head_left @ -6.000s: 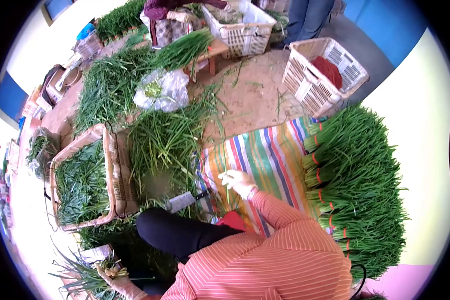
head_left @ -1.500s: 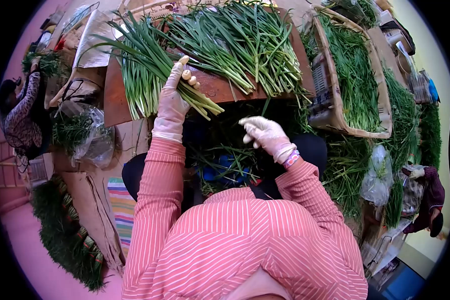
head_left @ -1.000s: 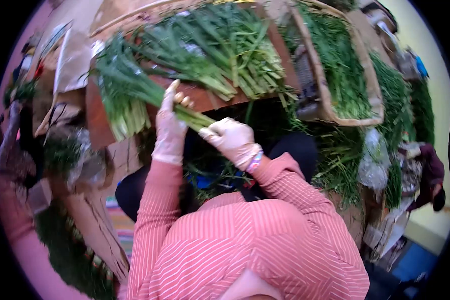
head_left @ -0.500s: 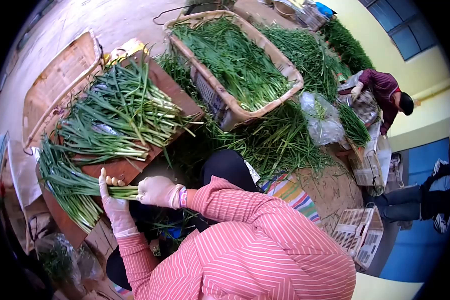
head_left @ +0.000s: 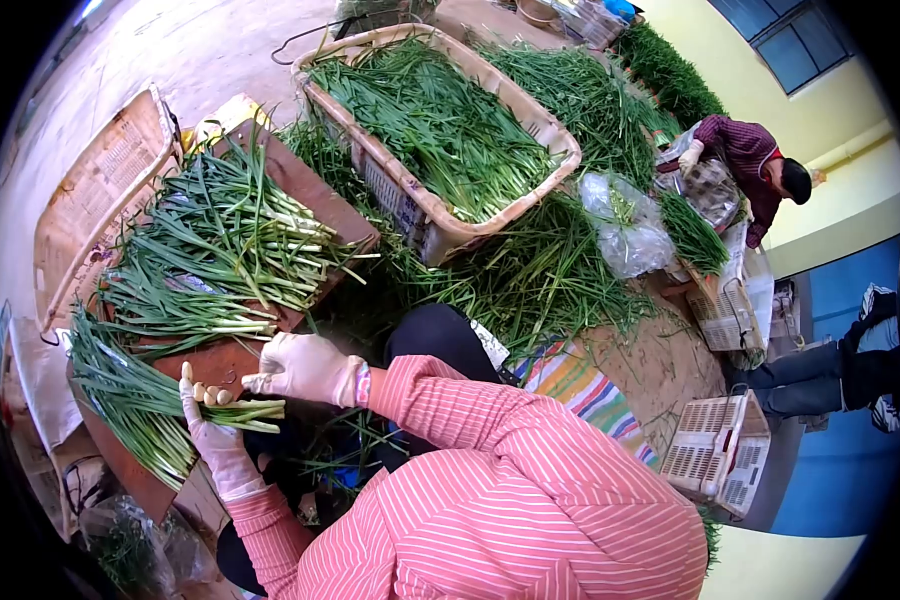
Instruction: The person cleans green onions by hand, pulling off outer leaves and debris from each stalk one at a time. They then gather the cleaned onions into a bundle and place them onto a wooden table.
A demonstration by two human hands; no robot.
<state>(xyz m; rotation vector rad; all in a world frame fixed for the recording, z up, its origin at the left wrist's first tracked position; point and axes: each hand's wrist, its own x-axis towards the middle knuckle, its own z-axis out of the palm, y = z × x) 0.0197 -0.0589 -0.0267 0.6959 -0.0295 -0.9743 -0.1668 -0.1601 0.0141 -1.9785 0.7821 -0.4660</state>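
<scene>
My left hand [head_left: 213, 430], in a pale glove, is wrapped round a bunch of garlic chives [head_left: 260, 412]. The cut stem ends stick out to the right of the fist, and the leaves trail back to the left over a brown board [head_left: 235, 365]. Just above those stem ends is my right hand [head_left: 308, 370], also gloved and apart from the bunch. Its fingers are curled in; whether anything small is between them is hidden. More chives [head_left: 230, 245] lie in a heap on the board, their pale stems facing right.
A large crate [head_left: 455, 238] full of greens stands ahead, with loose chives [head_left: 530, 265] around it. An empty-looking crate [head_left: 100, 200] leans at the left. At the right are a plastic bag [head_left: 625, 225], a white crate [head_left: 705, 445] and another person [head_left: 745, 165] bending over.
My right hand has let go of the stem ends and moved slightly up and left. My left hand still holds the bunch, a little lower. The whole view has shifted slightly.
</scene>
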